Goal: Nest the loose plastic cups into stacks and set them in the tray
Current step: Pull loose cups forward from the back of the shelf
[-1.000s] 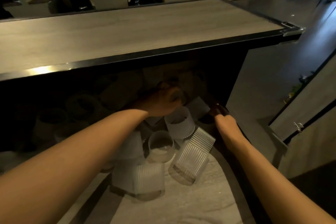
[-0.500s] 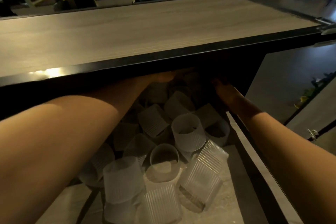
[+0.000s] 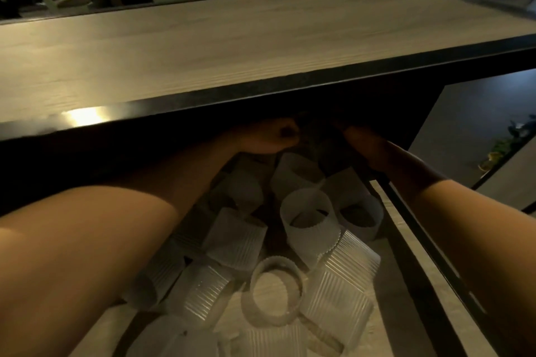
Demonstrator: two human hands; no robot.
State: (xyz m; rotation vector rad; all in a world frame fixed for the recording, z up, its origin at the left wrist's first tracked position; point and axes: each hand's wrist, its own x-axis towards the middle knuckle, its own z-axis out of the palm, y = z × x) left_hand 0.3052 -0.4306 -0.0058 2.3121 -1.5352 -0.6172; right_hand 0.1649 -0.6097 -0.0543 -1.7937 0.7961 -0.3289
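Note:
Several ribbed translucent plastic cups lie loose on the lower shelf under the counter. One cup stands upright in the middle, another cup lies to its left, and a third cup lies tipped at the front right. Both my arms reach over the heap into the dark at the back. My left hand has its fingers curled, just below the counter's edge. My right hand is close beside it, its fingers lost in shadow. A dim shape lies between the hands; I cannot make out what it is. No tray is recognisable.
The wooden counter top with its black front edge overhangs the shelf and hides its back. A dark frame rail borders the shelf on the right. Dark floor lies to the right; seated people and chairs are beyond the counter.
Both hands have moved from the near cups further back under the counter and closer together. My view has dropped closer, showing more cups on the shelf.

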